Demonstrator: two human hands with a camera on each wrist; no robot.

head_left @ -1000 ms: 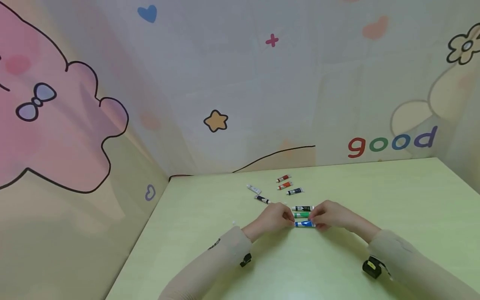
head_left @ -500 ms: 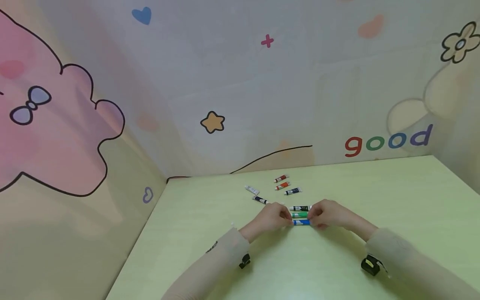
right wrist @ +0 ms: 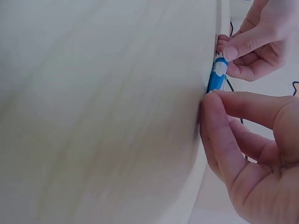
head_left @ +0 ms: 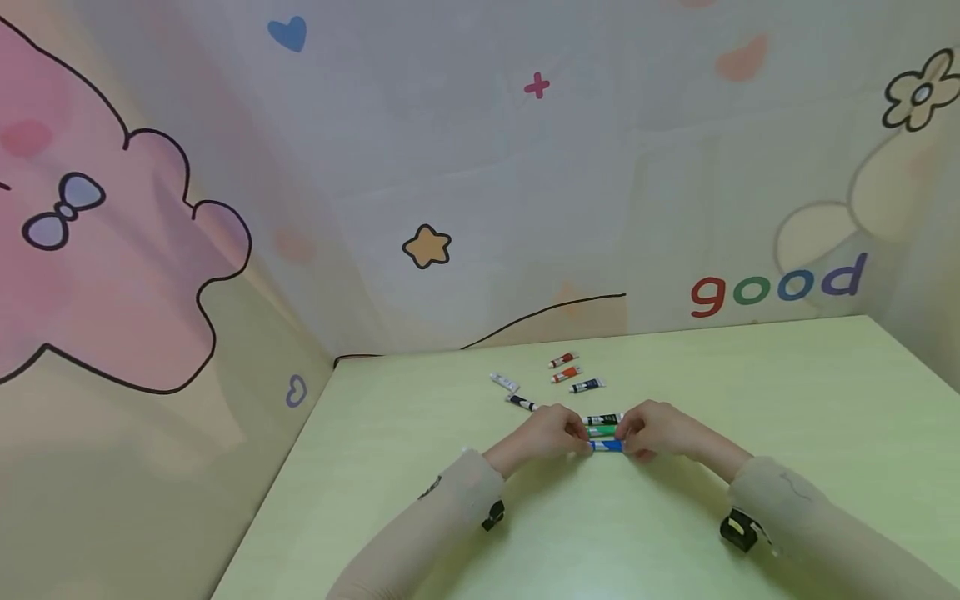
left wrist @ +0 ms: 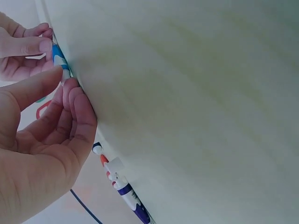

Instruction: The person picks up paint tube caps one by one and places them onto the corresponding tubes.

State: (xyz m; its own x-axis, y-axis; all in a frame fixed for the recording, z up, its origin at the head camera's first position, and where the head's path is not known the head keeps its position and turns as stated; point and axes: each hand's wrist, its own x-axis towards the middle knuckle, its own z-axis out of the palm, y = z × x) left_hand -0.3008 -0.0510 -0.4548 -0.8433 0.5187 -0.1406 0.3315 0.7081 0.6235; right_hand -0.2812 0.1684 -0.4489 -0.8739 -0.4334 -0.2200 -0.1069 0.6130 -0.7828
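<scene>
The left hand [head_left: 553, 430] and right hand [head_left: 662, 429] pinch the blue tube [head_left: 607, 446], one at each end; between them, just past it, lies the green tube [head_left: 602, 432] (the black tube [head_left: 602, 420] behind that).

Orange star [head_left: 427, 247] on pale backdrop [head_left: 480, 142]

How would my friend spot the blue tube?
On the pale green table, look between the left hand and right hand. In the row of three there, the blue tube comes nearest, in front of the green tube and black tube.
</scene>
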